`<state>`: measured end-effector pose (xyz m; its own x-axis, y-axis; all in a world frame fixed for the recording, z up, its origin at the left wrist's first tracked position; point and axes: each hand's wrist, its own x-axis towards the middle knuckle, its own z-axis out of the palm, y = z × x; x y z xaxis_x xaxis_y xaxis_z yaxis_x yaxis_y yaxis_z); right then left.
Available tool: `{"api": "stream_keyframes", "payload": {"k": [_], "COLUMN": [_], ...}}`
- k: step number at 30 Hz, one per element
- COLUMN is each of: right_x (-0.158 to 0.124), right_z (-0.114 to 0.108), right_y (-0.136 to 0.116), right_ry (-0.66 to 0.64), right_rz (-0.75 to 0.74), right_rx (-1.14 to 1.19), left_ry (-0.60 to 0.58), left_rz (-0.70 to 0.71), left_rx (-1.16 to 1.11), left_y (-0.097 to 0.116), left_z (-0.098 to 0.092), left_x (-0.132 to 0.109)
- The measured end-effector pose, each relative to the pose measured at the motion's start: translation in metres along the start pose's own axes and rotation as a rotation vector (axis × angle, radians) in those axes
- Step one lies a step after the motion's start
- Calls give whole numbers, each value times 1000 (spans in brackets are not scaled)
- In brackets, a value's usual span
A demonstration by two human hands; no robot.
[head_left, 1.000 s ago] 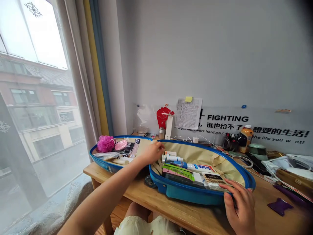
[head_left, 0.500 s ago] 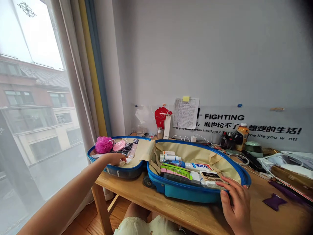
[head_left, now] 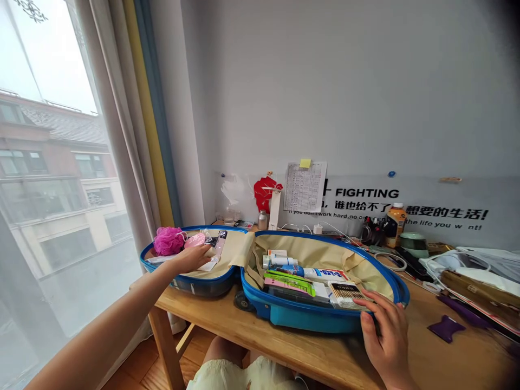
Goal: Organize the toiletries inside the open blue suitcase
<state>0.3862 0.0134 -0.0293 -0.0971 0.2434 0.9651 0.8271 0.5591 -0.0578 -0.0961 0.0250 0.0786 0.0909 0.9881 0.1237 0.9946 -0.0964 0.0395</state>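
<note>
A blue suitcase (head_left: 309, 319) lies spread open, with its two halves side by side. My left hand (head_left: 194, 258) reaches over the left half, fingers stretched out flat above a flat package with a black item in it (head_left: 220, 246). Beside that hand are a pink bath puff (head_left: 168, 241) and a round pink item (head_left: 195, 240). My right hand (head_left: 385, 325) rests at the front right rim with fingers spread, close to a pack of cotton swabs (head_left: 345, 294). A toothpaste tube (head_left: 325, 274), a white tube (head_left: 280, 261) and a green packet (head_left: 289, 283) lie in the right half.
The suitcase stands on a wooden table (head_left: 211, 309). Behind it are a small metal bottle (head_left: 262, 220) and a white charger (head_left: 318, 229) with cables. To the right sit an orange bottle (head_left: 395, 225), a green jar (head_left: 413, 245), a brown case (head_left: 473, 292) and a purple item (head_left: 447, 328).
My left hand has lifted slightly and flattened out, away from the package's lower edge where its fingers were bent down. My right hand stays at the rim. The view has shifted a little.
</note>
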Motion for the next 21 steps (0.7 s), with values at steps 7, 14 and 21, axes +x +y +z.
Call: {"api": "stream_keyframes", "payload": {"k": [7, 14, 21], "right_x": [-2, -1, -21], "right_z": [0, 1, -37], "right_y": [1, -2, -13], "right_ry": [-14, -30, -96], "right_rz": [20, 13, 69], "right_rx": [9, -15, 13], "left_ry": [101, -105, -150], "left_rz": [319, 546, 566], "left_rx": [-20, 148, 160], "left_y": [107, 219, 221], "left_z": [-30, 10, 33], "left_x": [16, 43, 56]}}
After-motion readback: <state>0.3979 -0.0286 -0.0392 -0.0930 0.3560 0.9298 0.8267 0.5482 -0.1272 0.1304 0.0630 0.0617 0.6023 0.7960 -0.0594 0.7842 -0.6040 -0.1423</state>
